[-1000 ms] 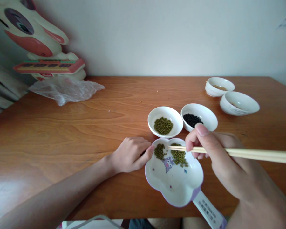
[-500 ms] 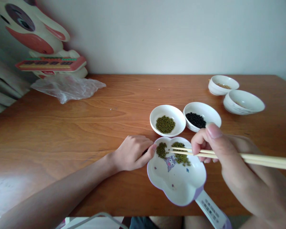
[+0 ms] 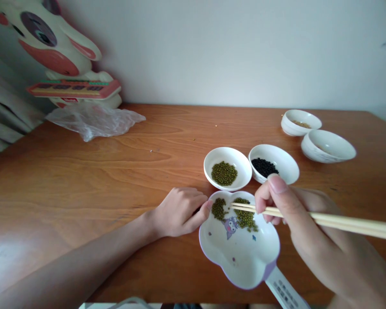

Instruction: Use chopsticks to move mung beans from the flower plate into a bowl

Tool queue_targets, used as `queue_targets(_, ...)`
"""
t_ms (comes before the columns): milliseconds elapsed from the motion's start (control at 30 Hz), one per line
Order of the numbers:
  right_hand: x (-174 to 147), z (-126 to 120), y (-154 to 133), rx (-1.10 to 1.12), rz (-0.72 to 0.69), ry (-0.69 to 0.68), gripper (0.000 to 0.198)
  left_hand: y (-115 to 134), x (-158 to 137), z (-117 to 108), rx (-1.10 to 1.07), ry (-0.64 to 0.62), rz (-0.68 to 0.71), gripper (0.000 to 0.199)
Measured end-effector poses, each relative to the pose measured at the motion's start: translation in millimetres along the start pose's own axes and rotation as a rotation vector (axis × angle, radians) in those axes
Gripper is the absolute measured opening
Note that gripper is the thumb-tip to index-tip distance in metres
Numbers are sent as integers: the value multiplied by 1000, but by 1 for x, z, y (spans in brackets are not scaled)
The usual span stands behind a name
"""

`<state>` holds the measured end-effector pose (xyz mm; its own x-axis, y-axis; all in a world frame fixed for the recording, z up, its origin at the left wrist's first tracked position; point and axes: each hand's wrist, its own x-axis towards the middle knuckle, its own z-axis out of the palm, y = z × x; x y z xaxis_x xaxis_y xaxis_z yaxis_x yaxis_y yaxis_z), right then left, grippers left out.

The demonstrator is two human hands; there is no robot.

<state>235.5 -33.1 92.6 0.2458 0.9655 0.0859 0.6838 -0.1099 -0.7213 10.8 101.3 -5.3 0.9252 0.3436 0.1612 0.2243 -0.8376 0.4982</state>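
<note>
Right hand (image 3: 312,240) is pinching chopsticks (image 3: 347,224) | tips are pointing left, sticks running sideways | left hand (image 3: 182,212) is touching flower-shaped dish (image 3: 244,259), finger grip unclear

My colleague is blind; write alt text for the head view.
The right hand holds pale wooden chopsticks over small green beans in a white, purple-rimmed, flower-shaped dish; the left hand touches its edge. Beyond stand four round white bowls, one holding black beans.

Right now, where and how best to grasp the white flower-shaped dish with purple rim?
Likely by its straight white handle, from the near right: it juts that way from the dish, looks slim enough to close around, and points away from the small green beans.
</note>
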Motion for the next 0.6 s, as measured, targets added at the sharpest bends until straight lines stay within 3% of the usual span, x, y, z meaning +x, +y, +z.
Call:
queue_targets(233,-7,-6,2,-1,92,33,54,1,2,-1,20,4,11,40)
queue_targets(600,-25,6,28,39,1,26,52,0,0,-1,16,11,13,41)
